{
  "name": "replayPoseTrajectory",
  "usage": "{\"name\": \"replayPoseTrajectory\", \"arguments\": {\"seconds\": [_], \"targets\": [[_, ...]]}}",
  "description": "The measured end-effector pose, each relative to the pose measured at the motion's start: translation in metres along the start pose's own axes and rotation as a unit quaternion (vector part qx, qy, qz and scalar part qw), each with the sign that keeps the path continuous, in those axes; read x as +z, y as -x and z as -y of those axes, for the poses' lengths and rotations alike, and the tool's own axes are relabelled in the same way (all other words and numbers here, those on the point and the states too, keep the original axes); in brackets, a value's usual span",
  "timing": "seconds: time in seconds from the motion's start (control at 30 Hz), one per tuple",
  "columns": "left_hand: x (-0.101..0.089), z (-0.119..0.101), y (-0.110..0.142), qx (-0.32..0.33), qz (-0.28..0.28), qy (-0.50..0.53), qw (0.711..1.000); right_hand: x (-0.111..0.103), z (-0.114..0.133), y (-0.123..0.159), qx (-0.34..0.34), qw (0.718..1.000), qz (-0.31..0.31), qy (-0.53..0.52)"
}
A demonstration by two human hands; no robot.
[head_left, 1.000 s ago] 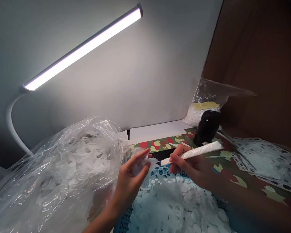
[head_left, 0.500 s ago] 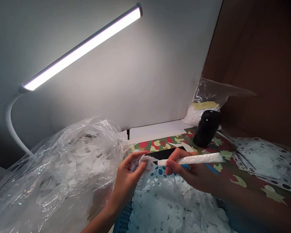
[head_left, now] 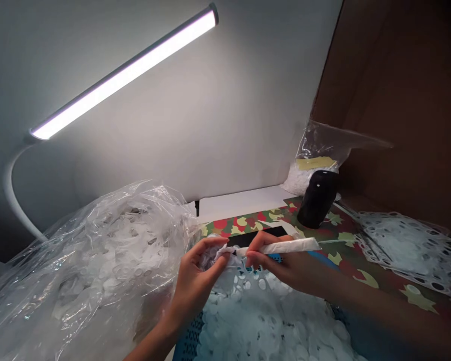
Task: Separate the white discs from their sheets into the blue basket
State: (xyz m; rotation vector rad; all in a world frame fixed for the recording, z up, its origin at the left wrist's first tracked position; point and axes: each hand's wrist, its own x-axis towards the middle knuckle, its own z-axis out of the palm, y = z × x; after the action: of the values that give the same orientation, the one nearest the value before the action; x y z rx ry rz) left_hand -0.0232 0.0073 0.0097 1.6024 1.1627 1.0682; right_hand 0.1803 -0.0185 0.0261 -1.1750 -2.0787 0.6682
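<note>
Inside the blue basket (head_left: 190,337) lie thin white discs (head_left: 278,326).

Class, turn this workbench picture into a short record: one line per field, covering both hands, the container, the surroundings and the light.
Left hand: pinches crumpled whitish film
Right hand: holds white-wrapped, pen-like tool, tip at the film
Below hands: blue perforated plastic basket holding thin whitish pieces, many round
Left side: large clear plastic bag of whitish pieces
Right side: black rounded container on camouflage-patterned surface; whitish sheets with holes
Light: lit tubular lamp on white curved neck
</note>
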Motion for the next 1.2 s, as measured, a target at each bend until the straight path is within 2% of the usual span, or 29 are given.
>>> {"name": "replayPoseTrajectory", "arguments": {"seconds": [0.13,0.23,0.33,0.4,0.73,1.2], "targets": [[0.001,-0.001,0.001,0.011,0.006,0.002,1.000,0.000,-0.002,-0.001,0.004,1.000,0.005,-0.026],[0.001,0.000,0.001,0.022,-0.011,0.010,1.000,0.002,-0.006,0.001,-0.017,0.993,-0.050,-0.107],[0.001,0.002,-0.001,0.035,-0.035,0.029,0.998,0.005,-0.010,0.002,-0.037,0.972,-0.105,-0.206],[0.000,0.004,-0.002,0.042,-0.049,0.043,0.997,0.007,-0.012,0.003,-0.036,0.963,-0.115,-0.242],[-0.002,0.004,0.000,0.017,-0.032,0.067,0.997,0.007,-0.012,0.000,-0.012,0.973,-0.062,-0.221],[0.000,0.007,-0.002,0.008,-0.070,0.105,0.992,0.007,-0.012,0.001,-0.016,0.972,-0.026,-0.232]]}}
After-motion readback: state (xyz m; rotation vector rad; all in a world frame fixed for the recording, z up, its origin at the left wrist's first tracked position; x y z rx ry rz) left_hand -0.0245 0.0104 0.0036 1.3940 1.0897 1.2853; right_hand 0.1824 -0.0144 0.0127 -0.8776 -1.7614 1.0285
